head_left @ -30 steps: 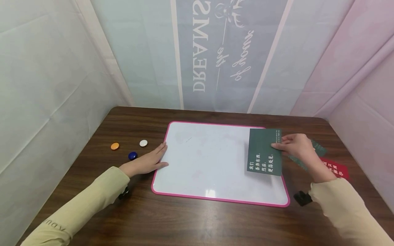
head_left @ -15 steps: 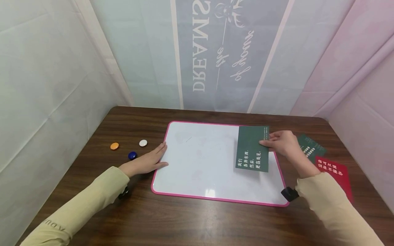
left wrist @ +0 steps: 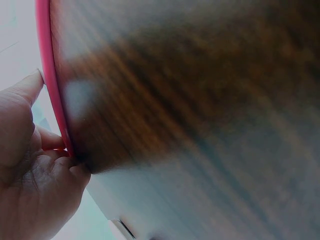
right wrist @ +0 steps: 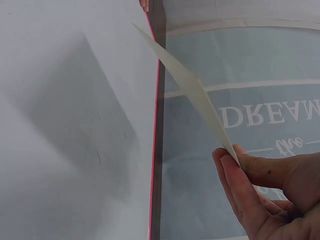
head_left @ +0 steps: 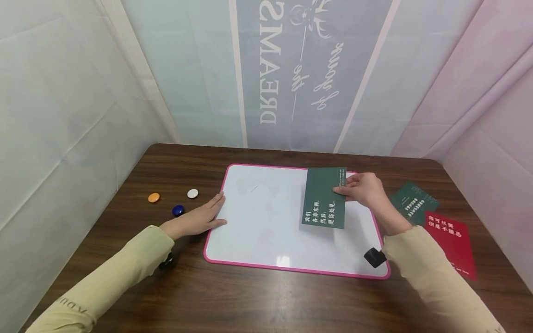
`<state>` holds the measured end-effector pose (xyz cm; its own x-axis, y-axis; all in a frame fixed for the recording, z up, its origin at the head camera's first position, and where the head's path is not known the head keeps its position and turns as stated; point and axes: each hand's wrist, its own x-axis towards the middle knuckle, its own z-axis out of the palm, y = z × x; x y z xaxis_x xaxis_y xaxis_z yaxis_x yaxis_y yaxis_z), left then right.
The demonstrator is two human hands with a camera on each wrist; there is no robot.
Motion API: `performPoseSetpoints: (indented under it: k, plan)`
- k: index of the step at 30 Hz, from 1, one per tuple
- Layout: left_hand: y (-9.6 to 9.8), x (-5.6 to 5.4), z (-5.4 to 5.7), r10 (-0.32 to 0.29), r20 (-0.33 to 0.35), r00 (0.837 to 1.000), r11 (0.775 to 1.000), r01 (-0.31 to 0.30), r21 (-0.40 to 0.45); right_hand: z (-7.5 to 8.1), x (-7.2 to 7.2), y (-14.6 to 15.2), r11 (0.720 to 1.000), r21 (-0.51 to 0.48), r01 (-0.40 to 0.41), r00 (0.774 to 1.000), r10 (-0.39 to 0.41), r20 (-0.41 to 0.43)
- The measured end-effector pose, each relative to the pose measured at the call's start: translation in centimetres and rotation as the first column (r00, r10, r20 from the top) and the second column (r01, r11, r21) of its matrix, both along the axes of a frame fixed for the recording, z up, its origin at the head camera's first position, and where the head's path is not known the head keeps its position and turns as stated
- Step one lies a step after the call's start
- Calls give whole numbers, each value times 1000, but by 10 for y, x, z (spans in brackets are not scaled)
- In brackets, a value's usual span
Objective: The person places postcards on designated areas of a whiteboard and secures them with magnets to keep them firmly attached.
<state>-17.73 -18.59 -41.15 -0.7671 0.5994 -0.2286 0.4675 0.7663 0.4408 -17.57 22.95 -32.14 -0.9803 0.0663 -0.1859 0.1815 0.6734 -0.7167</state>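
Note:
In the head view a whiteboard with a pink rim lies flat on the dark wooden table. My left hand rests on its left edge, fingers extended and thumb apart; the left wrist view has the thumb and fingers at the pink rim. Between thumb and fingers, my right hand pinches the right edge of a dark green card with white Chinese writing. It is held above the right half of the board. In the right wrist view the card appears nearly edge-on and casts a shadow on the board.
Left of the board lie an orange, a white and a blue round magnet-like button. To the right, another green card and a red card lie on the table. Fabric curtains surround the table's back and sides.
My right hand has carried the green card leftward over the board, uncovering more of the other green card and the red one. My left hand stays in place.

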Motion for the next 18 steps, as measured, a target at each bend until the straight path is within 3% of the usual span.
performPoseSetpoints:
  k: [18]
  plan:
    - [-1,0,-4,1,-1,1000,1000,-1,-4,-7,-9,-41,998,-17,-56,998,56,-5]
